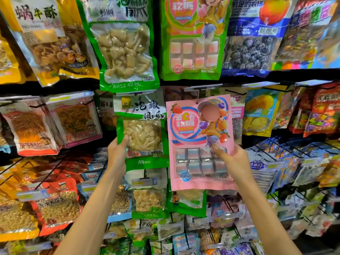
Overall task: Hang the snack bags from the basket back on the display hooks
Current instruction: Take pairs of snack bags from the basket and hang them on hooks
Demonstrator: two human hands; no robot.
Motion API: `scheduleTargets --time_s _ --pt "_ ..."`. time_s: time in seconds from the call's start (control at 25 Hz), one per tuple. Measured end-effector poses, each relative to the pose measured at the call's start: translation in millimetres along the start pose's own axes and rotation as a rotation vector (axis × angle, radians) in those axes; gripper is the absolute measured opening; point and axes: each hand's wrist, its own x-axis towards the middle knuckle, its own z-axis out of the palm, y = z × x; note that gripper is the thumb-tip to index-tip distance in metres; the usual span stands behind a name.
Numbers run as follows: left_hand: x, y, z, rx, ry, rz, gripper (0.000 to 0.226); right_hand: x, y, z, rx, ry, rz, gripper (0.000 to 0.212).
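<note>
We had a bag in each hand, both raised against the middle row of the display. Our left hand [117, 150] gripped the green bag [141, 133] by its lower left edge, thumb on the clear window and fingers curled behind; its top sat just under a price-tag strip, level with the hooks. Our right hand [231, 159] held the pink candy bag [200, 142] at its lower right side, thumb pressed on the front over the wrapped sweets, the other fingers hidden behind the pouch. We judged both bags light and limp: thin glossy film that would flex and slip under a loose pinch, the green one a little heavier and lumpier with its sealed contents. Held so low, the tops could flop away from a hook, so a grip nearer the upper seam beside the hang hole looked steadier to us. The hole in the pink bag showed as a small dark notch at its top edge; we could not make out the green bag's hole, nor whether either bag was already threaded on a hook [233, 92]. The basket was out of view, and the lower shelves [165, 236] blurred into overlapping packets.
</note>
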Motion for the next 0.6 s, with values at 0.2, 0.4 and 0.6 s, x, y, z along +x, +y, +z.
scheduleTargets --time_s 0.2,0.4,0.6 --pt "9.7 -8.5 14.1 -0.020 0.059 -0.024 0.024 32.9 4.3 -3.1 0.006 -0.042 0.001 0.013" --pt "15.9 -15.9 23.5 -0.006 0.109 -0.016 0.025 52.7 10.5 -8.4 0.054 -0.110 -0.009 0.014" --pt "17.3 -22.5 23.3 -0.006 0.126 -0.015 0.024 60.7 21.5 -8.1 0.076 -0.130 -0.014 0.020"
